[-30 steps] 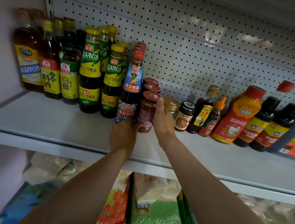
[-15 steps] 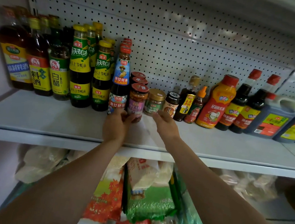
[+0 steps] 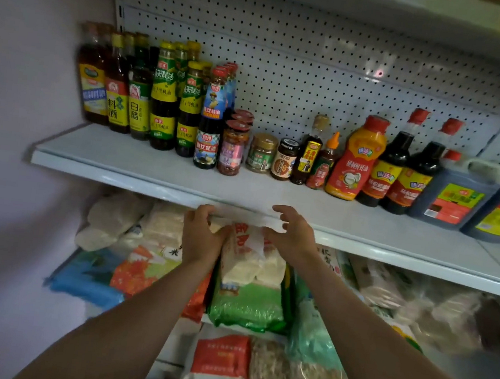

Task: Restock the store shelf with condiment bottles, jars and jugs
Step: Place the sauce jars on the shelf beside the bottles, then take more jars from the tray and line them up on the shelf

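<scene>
A white shelf point(image 3: 140, 158) carries a row of condiments: tall yellow-capped bottles point(image 3: 165, 98) at the left, a blue-labelled oyster sauce bottle point(image 3: 210, 122), a red-lidded chilli jar point(image 3: 232, 148), a gold-lidded jar point(image 3: 262, 153), a black-lidded jar point(image 3: 285, 159), an orange squeeze bottle point(image 3: 356, 159), red-capped soy bottles point(image 3: 396, 162) and dark jugs point(image 3: 457, 194) at the right. My left hand point(image 3: 201, 235) and my right hand point(image 3: 293, 233) hover empty at the shelf's front edge, fingers loosely curled, well short of the jars.
A pegboard back panel point(image 3: 318, 72) rises behind the bottles. The shelf below holds packed bags of rice and grains point(image 3: 247, 282). A pale wall point(image 3: 19, 100) closes the left side. Bare shelf surface lies in front of the bottle row.
Both hands have let go of the red-lidded chilli jar and drawn back from it to the shelf's front edge. The jar now stands alone in the row.
</scene>
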Available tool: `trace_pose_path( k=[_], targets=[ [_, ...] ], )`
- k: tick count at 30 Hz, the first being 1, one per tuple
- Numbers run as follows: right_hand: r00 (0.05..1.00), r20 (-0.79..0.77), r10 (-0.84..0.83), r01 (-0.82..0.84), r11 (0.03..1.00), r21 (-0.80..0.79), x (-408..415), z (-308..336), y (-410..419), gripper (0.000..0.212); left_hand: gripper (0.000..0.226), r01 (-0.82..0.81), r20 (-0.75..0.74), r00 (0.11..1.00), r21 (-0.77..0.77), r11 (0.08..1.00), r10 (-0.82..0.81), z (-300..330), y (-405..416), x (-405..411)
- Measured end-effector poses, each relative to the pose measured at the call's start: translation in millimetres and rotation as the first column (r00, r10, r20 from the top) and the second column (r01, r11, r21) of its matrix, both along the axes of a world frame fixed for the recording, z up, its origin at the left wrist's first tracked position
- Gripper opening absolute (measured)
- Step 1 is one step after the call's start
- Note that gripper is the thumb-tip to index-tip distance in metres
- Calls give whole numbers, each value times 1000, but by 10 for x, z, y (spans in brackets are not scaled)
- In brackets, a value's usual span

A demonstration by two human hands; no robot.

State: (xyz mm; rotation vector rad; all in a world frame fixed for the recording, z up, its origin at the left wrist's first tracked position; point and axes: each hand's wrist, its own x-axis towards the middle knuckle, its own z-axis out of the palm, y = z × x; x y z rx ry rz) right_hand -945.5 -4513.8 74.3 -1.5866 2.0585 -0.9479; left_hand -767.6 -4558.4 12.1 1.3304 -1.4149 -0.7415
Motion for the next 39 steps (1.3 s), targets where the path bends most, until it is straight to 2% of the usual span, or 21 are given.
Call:
trace_pose_path(
  k=[3,6,11,13,17,23,29,34,39],
  targets=[
    [992,-115,43,-35,997,71,-139,-234,331,61,54,-1,61,998,102,995,-5,-241,430,-119],
    [982,-152,111,-89,986,143,-262,-606,628,64,63,-17,155,988,212,977,-16,-561,769,-153],
    [979,-144,143,-89,940,331,-328,-1292,1053,71,68,-3,281,955,338,941,-98,-1131,1329,-94],
    [983,-125,136,-79,920,384,-329,-1553,1188,72,63,-8,309,943,395,919,-124,-1360,1465,-57],
    [987,-102,126,-65,884,463,-418,-2083,1383,70,70,7,382,897,490,872,-222,-1849,1576,-48],
    [1000,-6,11,-5,766,643,-571,-3357,1622,60,65,81,347,870,600,796,-350,-3105,1683,-87],
    [984,57,-170,71,660,748,-524,-4826,2118,46,66,140,306,818,715,685,-487,-4489,2088,-61],
    [954,76,-290,105,561,821,-480,-5940,2529,46,64,148,275,793,779,610,-544,-5552,2403,-87],
    [925,73,-374,147,526,837,-427,-6672,2774,38,62,131,218,814,835,534,-539,-6279,2599,-112]
  ],
)
